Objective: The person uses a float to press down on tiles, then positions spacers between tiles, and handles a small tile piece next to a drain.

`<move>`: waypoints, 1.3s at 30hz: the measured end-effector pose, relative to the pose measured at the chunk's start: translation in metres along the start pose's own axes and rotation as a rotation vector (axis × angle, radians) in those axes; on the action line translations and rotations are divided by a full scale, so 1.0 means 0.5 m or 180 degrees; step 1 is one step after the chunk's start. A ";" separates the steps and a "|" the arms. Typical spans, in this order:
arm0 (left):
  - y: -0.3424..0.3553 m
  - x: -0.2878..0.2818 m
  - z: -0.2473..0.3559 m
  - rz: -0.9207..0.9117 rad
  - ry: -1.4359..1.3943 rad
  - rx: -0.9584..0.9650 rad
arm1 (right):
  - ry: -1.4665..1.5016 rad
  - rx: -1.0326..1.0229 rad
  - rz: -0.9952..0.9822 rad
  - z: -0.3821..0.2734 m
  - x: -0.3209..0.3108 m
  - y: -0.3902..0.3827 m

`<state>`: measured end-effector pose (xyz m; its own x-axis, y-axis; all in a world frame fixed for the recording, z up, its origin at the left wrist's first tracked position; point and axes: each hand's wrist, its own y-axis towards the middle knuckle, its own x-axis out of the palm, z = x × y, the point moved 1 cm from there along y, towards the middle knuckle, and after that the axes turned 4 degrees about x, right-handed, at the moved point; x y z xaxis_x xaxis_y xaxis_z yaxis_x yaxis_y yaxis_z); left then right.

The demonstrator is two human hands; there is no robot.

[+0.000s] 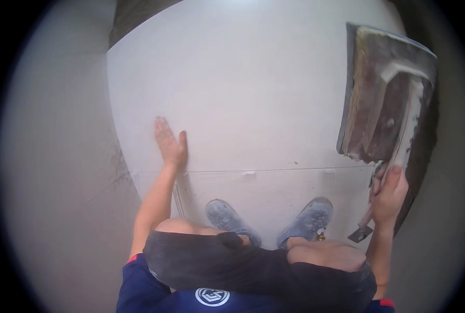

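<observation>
Brown, worn and smeared with white at the lower edge: a broad flat tool [365,99], at the upper right, over the right part of a large white panel [243,94]. Along its left side, a dark grey rim; on its back, a long pale handle [407,130], stained, running down toward the right hand [391,193]. Around the lower end of this handle, the fingers of the right hand, closed and gripping. Just below the same hand, a small dark blade [361,233], tilted; whether also held in this grip, not possible to tell.

Well apart from the tool, at the left part of the panel, the left hand [172,148], with nothing in it; fingers straight and close together, thumb spread away. Whether touching the panel or slightly above, hard to tell.

Across the near part, a thin dark line [284,169], with two small white pieces [249,173] along it. Nearer to the body, two blue-grey clogs [224,214], speckled with white, set apart, toes turned outward. Beside the right one, a brass-coloured object [321,236], too small to name. Then bent knees [326,256], dark shorts [201,258], and a navy shirt [138,287] with a round white emblem [212,297].
</observation>
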<state>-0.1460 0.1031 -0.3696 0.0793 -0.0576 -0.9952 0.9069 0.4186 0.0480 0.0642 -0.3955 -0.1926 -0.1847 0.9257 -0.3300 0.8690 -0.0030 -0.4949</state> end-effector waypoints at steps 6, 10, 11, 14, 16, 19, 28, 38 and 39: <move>0.057 -0.015 0.057 0.0046 0.0002 0.0154 | -0.1922 -0.0620 -0.0757 0.115 0.145 0.100; 0.030 -0.030 0.018 -0.0031 -0.0017 0.0196 | -0.1360 0.0270 -0.1258 -0.052 0.205 0.069; 0.026 -0.032 0.008 -0.0031 -0.0117 0.0281 | -0.1328 0.0073 -0.1205 -0.069 0.204 0.049; 0.023 -0.033 0.001 -0.0144 -0.0240 0.0312 | -0.1525 -0.0762 -0.1112 -0.073 0.213 0.015; 0.035 -0.030 0.008 -0.0175 -0.0294 0.0308 | -0.1894 -0.1271 -0.0984 -0.014 0.242 0.015; 0.047 -0.024 0.017 -0.0145 -0.0354 0.0322 | -0.2778 -0.0709 -0.1265 0.060 0.331 0.064; -0.080 -0.054 -0.025 -0.0172 0.0003 -0.1010 | -0.2505 -0.0442 -0.1768 0.082 0.285 0.079; -0.244 0.178 0.030 -0.0003 -0.0072 -0.1292 | -0.2205 -0.2239 -0.1716 0.177 0.254 0.038; -0.270 0.186 0.025 -0.0059 -0.0051 -0.1324 | -0.2406 -0.2273 -0.1669 0.244 0.273 0.049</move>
<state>-0.2560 0.0296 -0.4676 0.0741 -0.0813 -0.9939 0.6640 0.7476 -0.0116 0.0044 -0.3152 -0.3479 -0.6156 0.2883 -0.7334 0.6215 0.7498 -0.2270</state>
